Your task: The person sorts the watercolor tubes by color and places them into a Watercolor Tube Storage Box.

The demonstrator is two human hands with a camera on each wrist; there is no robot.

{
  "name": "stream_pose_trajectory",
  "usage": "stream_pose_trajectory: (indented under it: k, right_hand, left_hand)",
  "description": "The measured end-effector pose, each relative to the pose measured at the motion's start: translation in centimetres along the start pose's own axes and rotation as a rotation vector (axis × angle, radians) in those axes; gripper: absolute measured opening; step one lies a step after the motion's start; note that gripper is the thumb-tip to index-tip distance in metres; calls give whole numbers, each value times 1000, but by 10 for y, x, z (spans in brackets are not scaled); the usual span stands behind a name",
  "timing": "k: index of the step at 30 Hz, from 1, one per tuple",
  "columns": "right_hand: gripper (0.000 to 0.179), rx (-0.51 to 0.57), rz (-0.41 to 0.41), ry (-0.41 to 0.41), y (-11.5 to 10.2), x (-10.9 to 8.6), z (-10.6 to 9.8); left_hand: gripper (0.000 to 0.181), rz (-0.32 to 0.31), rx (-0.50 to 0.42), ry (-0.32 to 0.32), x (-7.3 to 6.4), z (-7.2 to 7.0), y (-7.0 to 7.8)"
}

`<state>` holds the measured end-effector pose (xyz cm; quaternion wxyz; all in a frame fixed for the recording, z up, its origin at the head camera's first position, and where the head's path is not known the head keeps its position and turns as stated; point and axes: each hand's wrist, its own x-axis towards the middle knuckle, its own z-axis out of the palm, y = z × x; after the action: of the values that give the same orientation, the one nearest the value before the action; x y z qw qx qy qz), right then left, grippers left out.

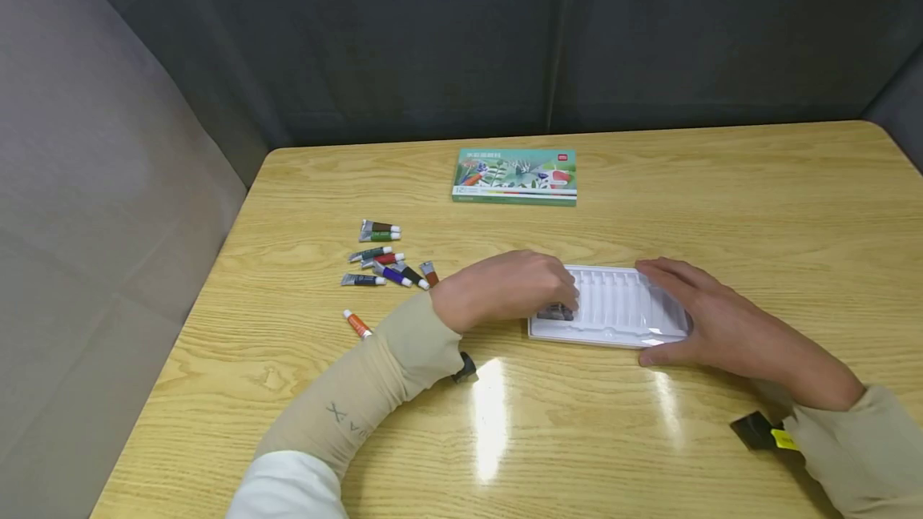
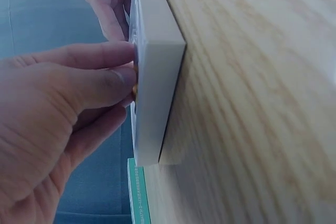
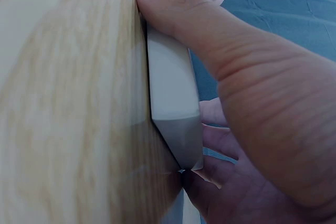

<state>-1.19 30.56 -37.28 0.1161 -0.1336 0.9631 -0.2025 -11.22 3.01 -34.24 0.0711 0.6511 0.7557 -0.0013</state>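
A white box with a clear-lidded or glossy slotted tray (image 1: 613, 303) lies on the table. My left hand (image 1: 508, 287) bends over its left end; in the left wrist view, thumb and fingers pinch a small paint tube (image 2: 135, 91) with a yellow-orange part, at the tray's surface. Silvery tube ends (image 1: 558, 313) show below those fingers in the head view. My right hand (image 1: 710, 319) grips the box's right end, thumb on the near side and fingers over the far side. Most of the pinched tube is hidden.
Several loose paint tubes (image 1: 392, 273) lie left of the box. An orange one (image 1: 356, 323) sits nearer, by the left sleeve, and a brown one (image 1: 429, 273) beside the left wrist. A green printed paint box (image 1: 515, 177) lies towards the back edge.
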Motion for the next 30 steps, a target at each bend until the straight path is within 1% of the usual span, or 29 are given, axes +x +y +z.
stream_pose_trajectory:
  k: [7,16,23,30]
  right_hand:
    - [126,-6,-7,6,1,-1,0]
    - [127,-9,-3,3,1,-1,0]
    - [128,-5,2,-1,1,0,0]
    - [127,-5,-5,0,1,0,0]
  left_hand:
    - [26,10,-4,21,-4,3,-2]
    - [31,-1,-63,27,-5,3,-2]
    - [29,-5,-48,31,-4,3,0]
    - [27,-1,-48,76,-7,5,0]
